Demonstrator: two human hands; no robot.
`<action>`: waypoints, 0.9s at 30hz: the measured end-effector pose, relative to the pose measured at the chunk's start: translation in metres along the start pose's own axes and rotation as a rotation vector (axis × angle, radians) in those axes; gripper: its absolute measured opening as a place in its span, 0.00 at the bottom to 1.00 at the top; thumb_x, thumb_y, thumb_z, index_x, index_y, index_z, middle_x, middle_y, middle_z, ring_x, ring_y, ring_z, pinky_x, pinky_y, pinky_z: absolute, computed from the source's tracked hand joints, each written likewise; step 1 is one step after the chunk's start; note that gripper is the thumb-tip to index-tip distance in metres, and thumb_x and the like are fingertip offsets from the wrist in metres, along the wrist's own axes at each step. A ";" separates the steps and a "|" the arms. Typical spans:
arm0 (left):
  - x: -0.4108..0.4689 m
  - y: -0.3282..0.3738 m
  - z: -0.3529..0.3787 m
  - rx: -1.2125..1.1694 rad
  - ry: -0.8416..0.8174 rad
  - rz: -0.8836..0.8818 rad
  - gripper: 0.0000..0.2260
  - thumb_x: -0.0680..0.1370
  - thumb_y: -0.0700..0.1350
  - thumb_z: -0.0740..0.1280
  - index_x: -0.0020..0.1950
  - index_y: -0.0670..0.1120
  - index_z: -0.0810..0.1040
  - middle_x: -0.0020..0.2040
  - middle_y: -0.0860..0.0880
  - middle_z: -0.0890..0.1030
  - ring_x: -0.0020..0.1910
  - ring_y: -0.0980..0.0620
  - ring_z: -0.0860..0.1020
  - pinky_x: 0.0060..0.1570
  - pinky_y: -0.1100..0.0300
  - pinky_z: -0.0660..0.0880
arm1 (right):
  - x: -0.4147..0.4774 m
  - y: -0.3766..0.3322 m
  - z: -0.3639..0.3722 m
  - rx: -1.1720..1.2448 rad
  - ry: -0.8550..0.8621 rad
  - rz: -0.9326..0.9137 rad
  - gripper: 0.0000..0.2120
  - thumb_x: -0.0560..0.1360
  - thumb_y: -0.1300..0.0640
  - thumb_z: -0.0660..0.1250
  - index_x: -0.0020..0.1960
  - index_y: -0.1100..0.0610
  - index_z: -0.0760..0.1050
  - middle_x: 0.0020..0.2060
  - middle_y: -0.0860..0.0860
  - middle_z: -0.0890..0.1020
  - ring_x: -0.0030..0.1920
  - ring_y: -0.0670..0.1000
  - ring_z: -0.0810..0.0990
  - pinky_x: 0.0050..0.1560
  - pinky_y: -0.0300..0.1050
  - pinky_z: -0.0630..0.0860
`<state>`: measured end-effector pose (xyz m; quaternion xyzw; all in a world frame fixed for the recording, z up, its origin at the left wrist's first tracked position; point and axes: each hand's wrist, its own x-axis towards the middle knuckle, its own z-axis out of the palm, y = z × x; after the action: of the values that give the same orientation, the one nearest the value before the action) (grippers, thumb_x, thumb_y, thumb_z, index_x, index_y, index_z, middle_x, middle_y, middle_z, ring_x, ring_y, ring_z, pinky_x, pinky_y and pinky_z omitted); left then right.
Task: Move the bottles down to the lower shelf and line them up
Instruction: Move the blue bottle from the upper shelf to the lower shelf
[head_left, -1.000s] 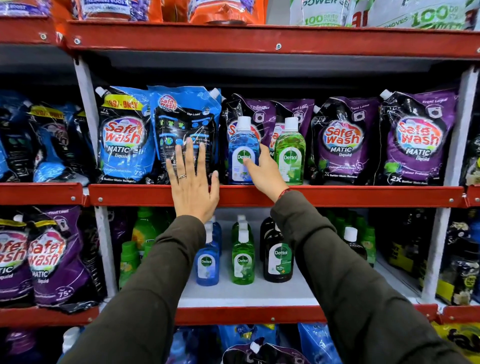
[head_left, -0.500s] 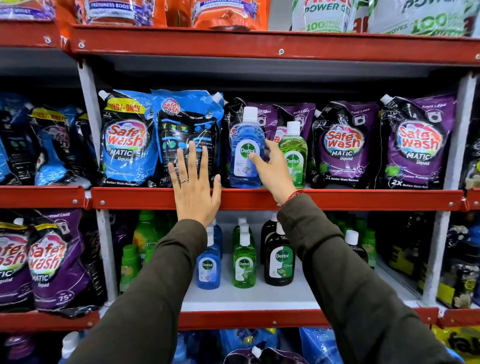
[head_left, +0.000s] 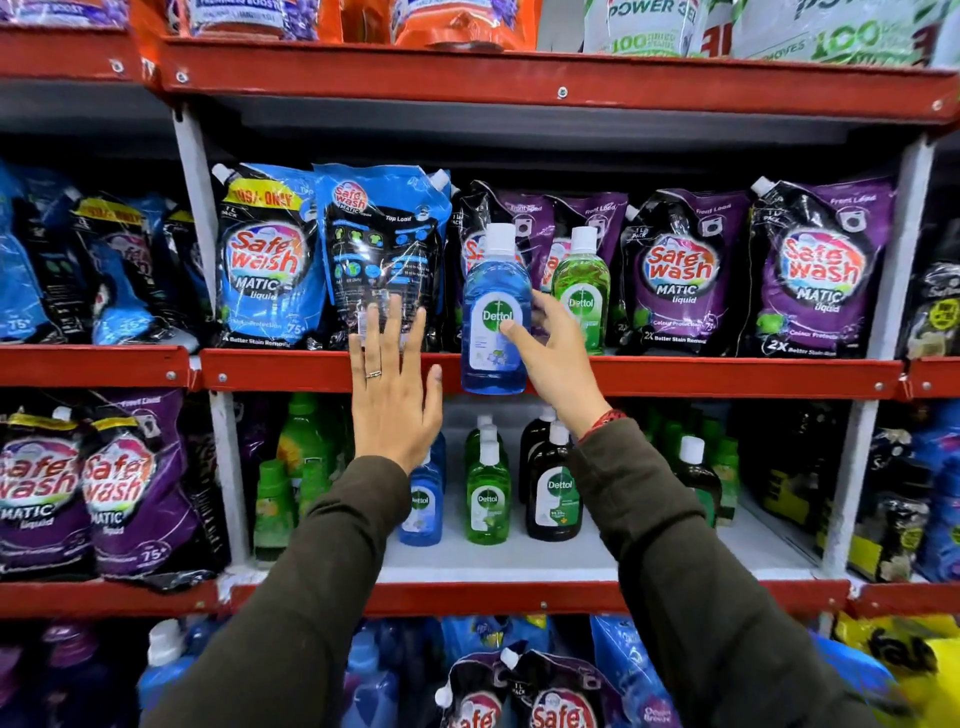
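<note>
In the head view, a blue Dettol bottle (head_left: 493, 312) is gripped by the right hand (head_left: 556, 364), with the thumb laid across the label and the fingers wrapped behind its right side. The bottle is held upright in the air, its base hanging in front of the red lip of the upper shelf (head_left: 727, 376), so it is judged to be clear of that shelf and part-way down.

The left hand (head_left: 392, 395) is spread flat and open, nothing being held in it. It is seen in front of a blue Safe Wash pouch (head_left: 384, 244) and the shelf lip; whether the pouch is actually touched cannot be told.

A green Dettol bottle (head_left: 582, 291) is seen standing on the upper shelf, just right of the lifted one and in front of the purple pouches (head_left: 680, 270). It has not yet been moved.

On the lower shelf (head_left: 519, 561), a blue bottle (head_left: 423, 499), a green bottle (head_left: 487, 499) and a dark bottle (head_left: 556, 488) are set near the front, with more bottles ranged behind them. Bare shelf is left to the right of the dark bottle.

By this showing the task is judged to be under way: one bottle is in transit and at least one more remains above. The placing of both into line below is still to be done.
</note>
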<state>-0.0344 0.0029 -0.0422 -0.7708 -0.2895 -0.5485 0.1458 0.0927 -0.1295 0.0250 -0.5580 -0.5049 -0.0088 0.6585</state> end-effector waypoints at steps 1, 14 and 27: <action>-0.006 0.001 -0.001 -0.005 0.001 0.002 0.28 0.82 0.50 0.55 0.82 0.48 0.52 0.84 0.44 0.48 0.83 0.43 0.43 0.80 0.41 0.43 | -0.006 0.006 0.001 0.000 0.002 -0.003 0.26 0.76 0.52 0.67 0.72 0.56 0.67 0.66 0.53 0.77 0.68 0.52 0.75 0.67 0.56 0.75; -0.124 -0.035 0.024 -0.095 -0.168 -0.087 0.27 0.82 0.48 0.55 0.81 0.49 0.56 0.83 0.49 0.53 0.83 0.47 0.46 0.81 0.44 0.42 | -0.096 0.097 0.046 0.023 -0.124 0.128 0.21 0.78 0.59 0.67 0.69 0.54 0.68 0.61 0.48 0.78 0.60 0.42 0.78 0.53 0.30 0.76; -0.222 -0.082 0.083 0.042 -0.513 -0.183 0.33 0.80 0.62 0.53 0.77 0.41 0.66 0.79 0.40 0.66 0.80 0.42 0.57 0.79 0.46 0.45 | -0.120 0.198 0.112 -0.018 -0.216 0.333 0.19 0.78 0.62 0.67 0.66 0.55 0.66 0.59 0.48 0.75 0.55 0.37 0.76 0.56 0.33 0.75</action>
<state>-0.0720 0.0497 -0.2855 -0.8519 -0.3969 -0.3400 0.0335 0.0745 -0.0375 -0.2147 -0.6373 -0.4733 0.1557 0.5879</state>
